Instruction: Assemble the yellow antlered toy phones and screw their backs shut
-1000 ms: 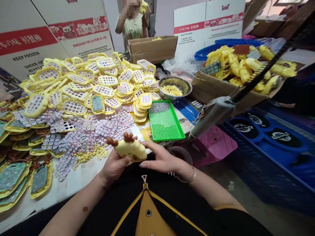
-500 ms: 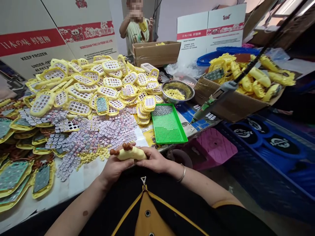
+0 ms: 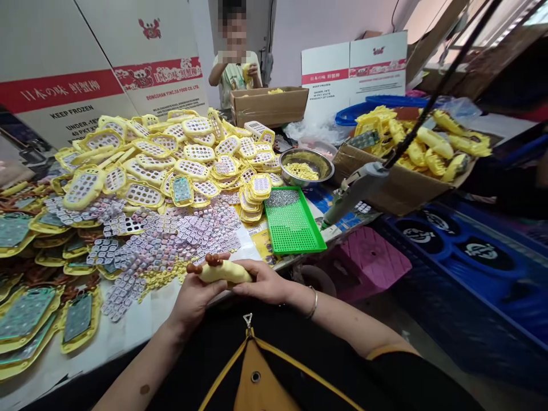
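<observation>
Between my hands is a pale yellow toy phone case (image 3: 226,273) with brown antler-shaped knobs at its left end. My left hand (image 3: 197,297) grips the antler end, its thumb along the near side. My right hand (image 3: 263,282) closes round the other end. The case is held edge-up, so its faces are hidden. Just beyond lie small yellow pieces (image 3: 171,278) and a heap of pale lilac button pieces (image 3: 188,231). A green tray (image 3: 321,242) with tiny silver parts at its far end lies ahead of my right hand.
Yellow case halves (image 3: 199,153) are piled at the back. Cases with circuit boards (image 3: 79,315) are stacked left. A metal bowl (image 3: 329,171), an electric screwdriver (image 3: 355,191) on a cord and a carton (image 3: 377,188) of yellow parts stand right. Across the table is another person (image 3: 235,68).
The view has shifted slightly. My hands keep hold of the case, which has tilted a little. The screwdriver hangs a bit further left, and the other person's hand has lowered.
</observation>
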Demonstrator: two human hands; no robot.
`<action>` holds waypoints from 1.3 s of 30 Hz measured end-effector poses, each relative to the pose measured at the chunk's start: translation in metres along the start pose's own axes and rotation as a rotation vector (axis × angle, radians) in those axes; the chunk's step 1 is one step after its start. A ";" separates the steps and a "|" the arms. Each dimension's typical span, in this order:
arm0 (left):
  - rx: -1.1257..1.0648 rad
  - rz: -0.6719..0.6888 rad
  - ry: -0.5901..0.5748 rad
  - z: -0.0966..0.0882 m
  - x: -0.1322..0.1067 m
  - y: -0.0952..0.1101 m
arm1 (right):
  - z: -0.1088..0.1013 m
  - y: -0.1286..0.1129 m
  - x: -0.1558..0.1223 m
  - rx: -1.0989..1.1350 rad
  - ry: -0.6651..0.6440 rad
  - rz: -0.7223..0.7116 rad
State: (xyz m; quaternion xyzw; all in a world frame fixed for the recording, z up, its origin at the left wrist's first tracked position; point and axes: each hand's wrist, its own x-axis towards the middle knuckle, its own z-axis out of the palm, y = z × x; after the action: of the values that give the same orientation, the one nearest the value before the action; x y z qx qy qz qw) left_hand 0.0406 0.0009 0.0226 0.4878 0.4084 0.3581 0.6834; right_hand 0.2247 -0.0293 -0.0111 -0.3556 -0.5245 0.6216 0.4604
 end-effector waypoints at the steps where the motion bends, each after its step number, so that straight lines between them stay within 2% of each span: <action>1: 0.000 -0.022 -0.001 0.001 0.000 0.001 | 0.001 -0.001 0.001 0.009 -0.003 0.012; 4: 0.005 -0.059 0.011 0.000 0.001 0.003 | 0.005 -0.004 0.005 0.023 0.006 0.051; 9: -0.050 0.066 0.162 -0.020 0.004 -0.009 | 0.015 -0.002 0.016 -0.010 -0.025 0.084; 13: -0.158 0.065 0.132 -0.029 0.008 -0.019 | 0.019 0.004 0.027 -0.061 -0.081 0.059; 17: -0.220 0.092 0.158 -0.031 0.008 -0.015 | 0.020 0.008 0.038 -0.085 -0.097 0.035; 19: -0.171 0.091 0.151 -0.036 0.009 -0.009 | 0.024 0.007 0.044 -0.088 -0.078 0.038; 21: -0.235 0.075 0.176 -0.042 0.009 -0.005 | 0.030 0.002 0.049 -0.084 -0.065 0.053; 24: -0.367 0.185 0.254 -0.050 0.009 -0.003 | 0.042 -0.005 0.058 -0.159 -0.088 -0.010; 26: -0.381 0.226 0.250 -0.057 0.006 -0.005 | 0.051 -0.005 0.065 -0.134 0.009 -0.023; 28: -0.380 0.210 0.252 -0.067 0.003 -0.007 | 0.061 -0.004 0.073 -0.160 0.050 -0.002; 31: -0.389 0.181 0.205 -0.085 -0.003 -0.006 | 0.073 0.001 0.081 -0.197 0.012 -0.039; 34: -0.374 0.187 0.180 -0.100 -0.011 0.000 | 0.082 0.007 0.082 -0.259 0.035 -0.093; 39: -0.294 0.200 0.180 -0.105 -0.025 0.004 | 0.085 0.014 0.075 -0.350 -0.003 -0.239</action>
State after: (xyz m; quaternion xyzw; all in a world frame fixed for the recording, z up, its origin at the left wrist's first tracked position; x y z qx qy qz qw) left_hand -0.0657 0.0192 0.0112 0.3866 0.3609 0.5221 0.6691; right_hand 0.1189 0.0137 -0.0045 -0.3643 -0.6636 0.4625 0.4615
